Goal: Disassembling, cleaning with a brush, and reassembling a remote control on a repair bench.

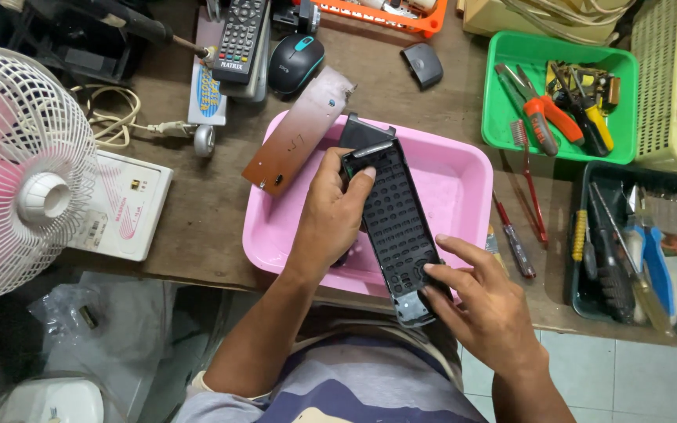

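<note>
Over pink tray [464, 176] (workbench): both hands [331, 215] [491, 309] grip remote shell [400, 227].

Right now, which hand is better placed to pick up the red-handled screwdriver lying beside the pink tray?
Probably the right hand: it is nearer the red-handled screwdriver. The left hand grips the black remote shell's top, farther away.

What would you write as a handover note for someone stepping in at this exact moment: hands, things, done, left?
Left hand: grips the top end of the black remote shell, thumb on its upper edge.
Right hand: fingers pinch the shell's lower end.
The shell is held over the pink tray, its grid of empty button holes facing up.
Done: the shell is open, and no buttons show in the holes.
Left: the shell is still in hand, not set down. A black cover piece leans at the tray's far rim; screwdrivers lie right of the tray.
</note>
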